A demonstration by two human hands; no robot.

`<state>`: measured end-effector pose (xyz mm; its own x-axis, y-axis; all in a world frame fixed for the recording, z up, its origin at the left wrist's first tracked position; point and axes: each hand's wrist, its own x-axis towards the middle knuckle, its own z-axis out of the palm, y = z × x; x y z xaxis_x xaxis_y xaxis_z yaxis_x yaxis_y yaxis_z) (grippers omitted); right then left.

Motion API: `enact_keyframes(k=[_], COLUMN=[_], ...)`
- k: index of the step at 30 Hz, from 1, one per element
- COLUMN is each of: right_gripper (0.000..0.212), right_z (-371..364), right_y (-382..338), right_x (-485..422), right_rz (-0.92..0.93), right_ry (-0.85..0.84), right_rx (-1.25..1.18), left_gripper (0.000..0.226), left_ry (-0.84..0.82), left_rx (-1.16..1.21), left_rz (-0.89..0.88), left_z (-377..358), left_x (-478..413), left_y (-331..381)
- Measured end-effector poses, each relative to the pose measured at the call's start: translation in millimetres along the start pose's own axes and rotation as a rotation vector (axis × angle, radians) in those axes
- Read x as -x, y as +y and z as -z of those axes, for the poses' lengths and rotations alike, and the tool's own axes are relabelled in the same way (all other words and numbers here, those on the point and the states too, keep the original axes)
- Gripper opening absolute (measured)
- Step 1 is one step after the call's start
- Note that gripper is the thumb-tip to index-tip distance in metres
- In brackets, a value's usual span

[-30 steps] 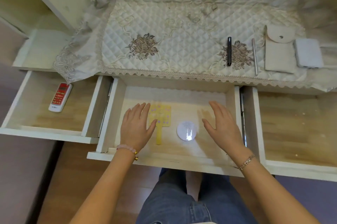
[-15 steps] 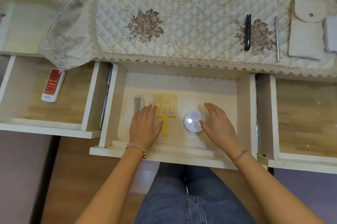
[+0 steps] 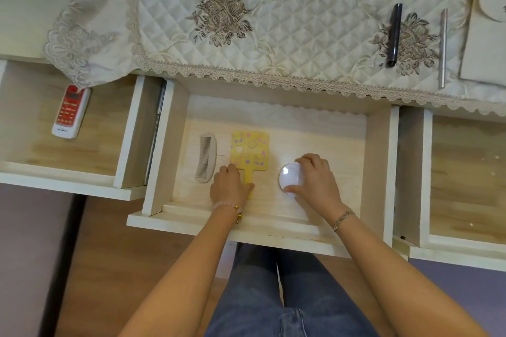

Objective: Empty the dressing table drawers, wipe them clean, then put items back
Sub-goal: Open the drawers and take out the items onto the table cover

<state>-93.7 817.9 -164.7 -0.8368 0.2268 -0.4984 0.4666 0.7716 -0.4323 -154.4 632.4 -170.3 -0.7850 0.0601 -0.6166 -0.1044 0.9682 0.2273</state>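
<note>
Since a second ago both hands have closed: left hand (image 3: 229,186) on the yellow mirror's (image 3: 249,151) handle, right hand (image 3: 315,180) curled around the round compact (image 3: 288,176). Both sit near the middle drawer's (image 3: 377,161) front edge. Emptying looks underway.

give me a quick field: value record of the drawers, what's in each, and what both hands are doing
middle drawer: open; holds comb, yellow hand mirror, round white compact
left drawer: open; holds red and white remote
right drawer: open; nothing seen inside
left hand: closed on the mirror's handle
right hand: fingers around the compact
tabletop: quilted cloth with black pen, silver pen, pouch
</note>
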Motion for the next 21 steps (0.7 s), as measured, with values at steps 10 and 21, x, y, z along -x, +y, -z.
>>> enact_keyframes(k=[10, 21], right_gripper=[0.064, 0.038], right_z=[-9, 25], right_y=[-5, 6], right_x=[7, 15], right_rz=[-0.106, -0.282], right_ry=[0.057, 0.026], right_rx=[-0.162, -0.513], left_gripper=[0.028, 0.016], left_ry=[0.063, -0.034], left_rx=[0.098, 0.595], left_rz=[0.117, 0.067], left_z=[-2, 15], left_x=[2, 4], left_y=[10, -2])
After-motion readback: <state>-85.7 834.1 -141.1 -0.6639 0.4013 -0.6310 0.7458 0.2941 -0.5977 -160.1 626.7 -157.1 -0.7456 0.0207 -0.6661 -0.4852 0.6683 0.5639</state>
